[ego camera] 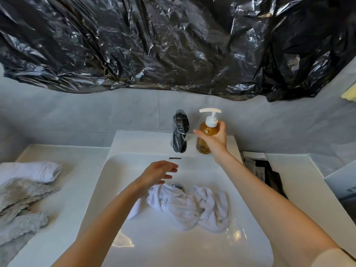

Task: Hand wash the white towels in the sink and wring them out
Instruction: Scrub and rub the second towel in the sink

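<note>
On the counter (81, 189) at far left lie a grey towel (21, 207) and, just behind it, a folded white towel (31, 171), both dry-looking and well apart from the water, most likely waiting their turn. Next comes the sink (119, 224), its basin wet and glinting. Over the basin's back half the left hand (159, 173) hovers with fingers relaxed and slightly spread, gripping nothing; it sits under the line of the tap and beside the pump, so it seems placed to catch soap or to go down onto the cloth. Just below and to its right a bunched white towel (189, 206) lies on the basin floor, twisted in folds, its upper edge against the chrome drain plug (178, 186), so it sits where running water and soap would land. Behind, the tap (180, 135) stands shut off as far as can be seen; no stream shows. Right of it the right hand (213, 136) wraps the amber soap bottle (205, 139), thumb in front and fingers curled behind its shoulder, below the white pump (211, 116). The bottle's base looks down on the rim, so I judge it is being steadied or about to be lifted for soaping. At far right dark packets (267, 175) fill a gap beside the sink.
</note>
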The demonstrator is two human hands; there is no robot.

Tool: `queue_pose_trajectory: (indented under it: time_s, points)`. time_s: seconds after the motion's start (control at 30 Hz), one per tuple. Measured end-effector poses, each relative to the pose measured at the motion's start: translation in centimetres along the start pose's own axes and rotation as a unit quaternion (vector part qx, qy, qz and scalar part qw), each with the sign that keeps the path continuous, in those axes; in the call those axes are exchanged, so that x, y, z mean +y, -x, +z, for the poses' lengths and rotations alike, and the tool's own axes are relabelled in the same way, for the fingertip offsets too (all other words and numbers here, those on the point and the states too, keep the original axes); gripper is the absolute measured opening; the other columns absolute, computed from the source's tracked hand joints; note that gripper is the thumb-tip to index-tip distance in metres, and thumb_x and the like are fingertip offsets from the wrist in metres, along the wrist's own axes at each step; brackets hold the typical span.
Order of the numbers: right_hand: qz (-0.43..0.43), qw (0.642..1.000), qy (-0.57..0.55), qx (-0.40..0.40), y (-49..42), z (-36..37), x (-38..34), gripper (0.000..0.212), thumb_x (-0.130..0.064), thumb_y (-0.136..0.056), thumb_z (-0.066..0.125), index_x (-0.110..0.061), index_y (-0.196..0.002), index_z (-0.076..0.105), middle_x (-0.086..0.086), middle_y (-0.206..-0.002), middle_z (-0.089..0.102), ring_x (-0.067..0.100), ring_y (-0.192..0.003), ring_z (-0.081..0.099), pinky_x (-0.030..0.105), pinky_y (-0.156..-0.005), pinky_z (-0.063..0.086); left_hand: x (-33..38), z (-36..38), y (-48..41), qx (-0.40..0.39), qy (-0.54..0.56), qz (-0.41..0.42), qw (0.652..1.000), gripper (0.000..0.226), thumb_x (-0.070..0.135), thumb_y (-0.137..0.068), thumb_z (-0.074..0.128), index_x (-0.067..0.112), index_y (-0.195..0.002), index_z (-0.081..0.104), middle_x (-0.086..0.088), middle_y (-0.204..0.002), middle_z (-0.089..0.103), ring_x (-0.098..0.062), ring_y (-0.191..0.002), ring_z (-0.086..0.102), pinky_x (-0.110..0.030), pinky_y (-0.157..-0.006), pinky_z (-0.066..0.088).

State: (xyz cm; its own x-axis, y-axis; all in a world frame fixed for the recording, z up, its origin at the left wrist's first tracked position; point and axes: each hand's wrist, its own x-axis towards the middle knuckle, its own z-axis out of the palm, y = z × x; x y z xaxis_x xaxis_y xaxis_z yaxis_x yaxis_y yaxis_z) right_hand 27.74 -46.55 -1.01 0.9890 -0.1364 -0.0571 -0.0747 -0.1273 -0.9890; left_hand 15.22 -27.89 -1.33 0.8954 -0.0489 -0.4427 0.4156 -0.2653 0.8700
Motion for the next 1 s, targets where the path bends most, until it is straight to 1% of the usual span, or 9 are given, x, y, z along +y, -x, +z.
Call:
queue_pose_trajectory:
  time_s: [0.3,0.4,0.5,0.6,0.7,0.77,0.87,0.93,1.0]
  points:
    - [-0.031,0.999,0.022,-0.004,-3.0,2.6,1.5,0.064,-0.017,-0.069,0.085,-0.023,-0.118,0.044,0.001,-0.117,0.056,0.021,-0.110,0.054,0.030,-0.086,0.042,-0.6,-1.9,-1.4,0.027,0.009,-0.012,1.000,0.026,0.023,-0.103,0.045,0.019,-0.120,0.064,0.002,-0.118,0.068,-0.019,-0.108,0.064,-0.032,-0.091,0.047]
    - [-0.058,0.995,0.081,-0.013,-3.1,2.8,2.1,0.067,-0.021,-0.075,0.082,-0.018,-0.128,0.041,0.007,-0.129,0.049,0.026,-0.121,0.043,0.038,-0.096,0.040,-0.8,-1.8,-1.7,0.041,0.002,-0.012,0.999,0.026,0.019,-0.102,0.045,0.019,-0.122,0.062,0.000,-0.120,0.066,-0.020,-0.109,0.061,-0.027,-0.083,0.046]
    - [-0.073,0.983,0.170,-0.007,-2.2,2.5,2.1,0.070,-0.026,-0.085,0.072,-0.013,-0.140,0.031,0.010,-0.141,0.038,0.028,-0.130,0.028,0.043,-0.109,0.025,-1.4,-1.7,-1.8,0.072,-0.016,0.004,0.997,0.027,0.012,-0.100,0.047,0.015,-0.123,0.061,-0.004,-0.123,0.062,-0.016,-0.106,0.056,-0.022,-0.076,0.045]
    - [-0.079,0.979,0.190,-0.008,0.3,1.0,3.0,0.068,-0.019,-0.090,0.065,-0.009,-0.145,0.026,0.013,-0.146,0.031,0.029,-0.135,0.026,0.037,-0.112,0.018,-2.7,-1.6,-1.9,0.086,-0.069,0.028,0.994,0.030,0.012,-0.098,0.051,0.017,-0.126,0.060,-0.003,-0.131,0.058,-0.014,-0.107,0.057,-0.021,-0.084,0.042]
    - [-0.047,0.970,0.232,-0.056,3.2,-1.1,5.7,0.050,-0.012,-0.091,0.061,-0.010,-0.135,0.038,0.010,-0.133,0.040,0.032,-0.129,0.037,0.037,-0.109,0.030,-4.0,-1.1,-2.1,0.072,-0.185,0.055,0.979,0.042,0.019,-0.096,0.059,0.020,-0.137,0.053,-0.001,-0.145,0.047,-0.016,-0.120,0.054,-0.021,-0.098,0.040]
    - [-0.028,0.940,0.285,-0.184,5.1,-2.5,7.2,0.035,-0.010,-0.090,0.060,-0.020,-0.122,0.050,0.002,-0.124,0.048,0.028,-0.125,0.042,0.032,-0.102,0.036,-5.1,-0.5,-2.4,0.025,-0.305,0.067,0.950,0.058,0.028,-0.093,0.064,0.027,-0.146,0.042,0.001,-0.156,0.033,-0.020,-0.144,0.029,-0.032,-0.116,0.021]
    - [-0.030,0.817,0.427,-0.386,8.0,-4.0,8.8,0.051,-0.021,-0.086,0.062,-0.022,-0.135,0.047,0.000,-0.137,0.045,0.020,-0.131,0.032,0.026,-0.101,0.032,-6.7,0.9,-2.1,-0.040,-0.472,0.046,0.880,0.070,0.047,-0.089,0.063,0.044,-0.149,0.028,0.011,-0.157,0.029,-0.017,-0.149,0.012,-0.057,-0.116,-0.005]
    - [-0.066,0.755,0.508,-0.410,9.5,-4.3,9.5,0.062,-0.029,-0.084,0.062,-0.022,-0.141,0.041,-0.003,-0.142,0.041,0.020,-0.130,0.032,0.031,-0.103,0.033,-7.2,1.7,-1.8,-0.047,-0.516,0.059,0.854,0.065,0.050,-0.089,0.060,0.044,-0.147,0.031,0.007,-0.148,0.039,-0.017,-0.144,0.023,-0.061,-0.113,-0.011]
    - [-0.141,0.734,0.556,-0.363,10.1,-4.2,9.4,0.043,-0.032,-0.089,0.058,-0.021,-0.131,0.051,-0.006,-0.134,0.049,0.018,-0.121,0.042,0.030,-0.095,0.034,-7.2,1.8,-1.7,-0.034,-0.565,0.091,0.819,0.056,0.051,-0.092,0.056,0.040,-0.144,0.039,0.004,-0.138,0.044,-0.018,-0.137,0.031,-0.058,-0.115,-0.009]
